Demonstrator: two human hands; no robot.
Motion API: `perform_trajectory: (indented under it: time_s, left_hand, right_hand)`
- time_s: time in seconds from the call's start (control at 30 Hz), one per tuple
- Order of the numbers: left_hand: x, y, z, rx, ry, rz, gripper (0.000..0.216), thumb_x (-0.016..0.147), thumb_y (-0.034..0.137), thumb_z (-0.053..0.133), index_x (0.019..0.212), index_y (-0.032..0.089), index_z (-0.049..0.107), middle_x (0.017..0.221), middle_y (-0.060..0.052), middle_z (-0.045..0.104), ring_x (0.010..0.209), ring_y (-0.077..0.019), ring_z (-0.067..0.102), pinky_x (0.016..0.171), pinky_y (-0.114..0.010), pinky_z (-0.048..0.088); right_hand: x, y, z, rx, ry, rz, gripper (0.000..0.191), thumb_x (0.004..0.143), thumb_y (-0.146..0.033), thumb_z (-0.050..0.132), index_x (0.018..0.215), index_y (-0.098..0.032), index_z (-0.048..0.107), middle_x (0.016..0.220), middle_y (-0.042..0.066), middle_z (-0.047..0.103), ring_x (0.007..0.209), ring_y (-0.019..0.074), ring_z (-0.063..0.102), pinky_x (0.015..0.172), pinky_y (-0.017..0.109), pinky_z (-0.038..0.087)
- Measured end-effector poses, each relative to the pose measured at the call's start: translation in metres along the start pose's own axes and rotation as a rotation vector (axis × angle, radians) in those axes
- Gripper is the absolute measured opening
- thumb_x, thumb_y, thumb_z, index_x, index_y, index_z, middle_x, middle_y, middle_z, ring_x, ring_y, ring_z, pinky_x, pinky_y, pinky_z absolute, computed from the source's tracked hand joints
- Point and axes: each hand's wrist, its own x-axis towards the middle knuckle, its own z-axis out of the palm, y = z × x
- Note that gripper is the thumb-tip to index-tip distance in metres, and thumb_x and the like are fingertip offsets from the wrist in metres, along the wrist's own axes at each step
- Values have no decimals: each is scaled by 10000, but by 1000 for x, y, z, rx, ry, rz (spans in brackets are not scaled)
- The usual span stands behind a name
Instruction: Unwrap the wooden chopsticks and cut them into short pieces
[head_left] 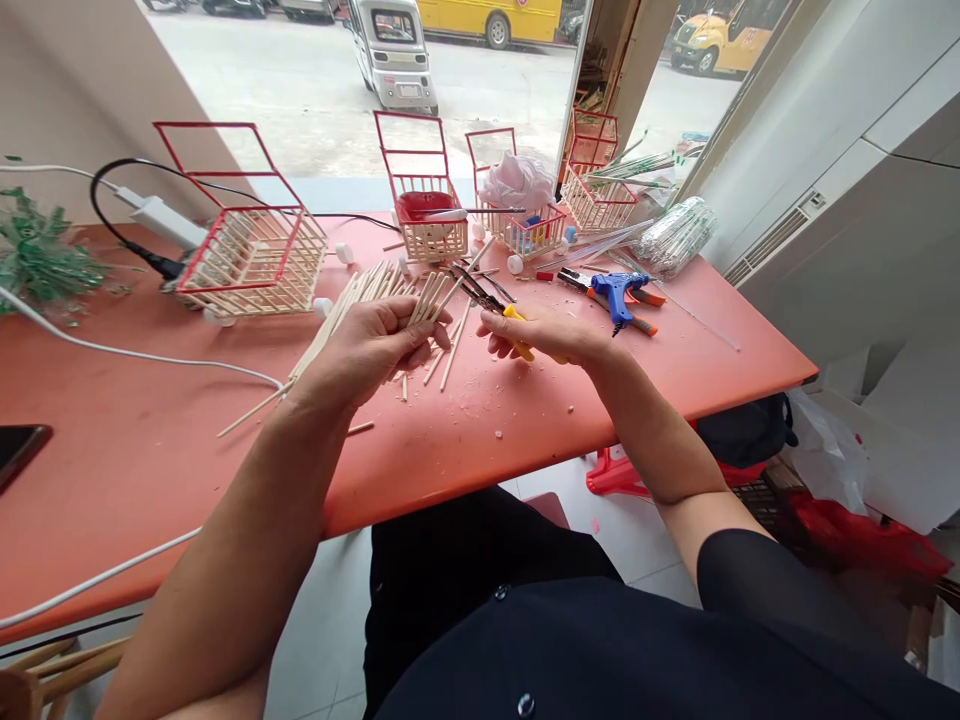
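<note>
Above the red table, my left hand [397, 335] is closed around several short wooden sticks [429, 298], their ends fanned out past the fingers. My right hand [536, 335] grips yellow-handled pliers [519, 325], whose dark jaws point up and left toward a longer stick [474, 262] rising from the left hand. Whether the jaws touch that stick I cannot tell. A pile of long wooden sticks [360, 300] lies behind and left of my left hand. A few loose sticks [455, 350] and small wood crumbs are scattered between the two hands.
Small stick-built carts stand along the back: one at left [251, 265], one with a red container [431, 215], one holding white cloth [517, 185], another at right [596, 195]. A blue glue gun [621, 295] rests over orange-handled pliers. White cable [150, 345] crosses the left side near a phone [19, 450].
</note>
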Motion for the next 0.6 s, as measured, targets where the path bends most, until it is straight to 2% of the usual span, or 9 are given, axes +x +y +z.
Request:
perform_trajectory:
  time_s: [0.3,0.47,0.6]
  left_hand:
    - [-1,-4,4,62,147,52,289,739,305,961,911,128,810,768,-75,778,528,-93,552,489,-207,392]
    - [-2,-1,4,134,150,106,231,756,305,961,769,142,798,581,-25,661,490,-100,532,469,-216,382]
    - [-1,-7,0,156,158,136,211,796,314,959,785,149,829,585,-47,677,484,-111,540,460,-230,388]
  right_hand:
    - [2,1,3,-69,55,-20,517,1070,-657,673,982,-147,685,948,74,778,764,121,664,635,199,502]
    - [1,0,5,-147,82,-22,549,1069,-694,647,984,-153,693,934,74,768,753,124,650,610,206,470]
    - [4,4,6,-191,112,-40,565,1062,-704,648,1020,-146,723,933,76,768,797,145,682,651,225,488]
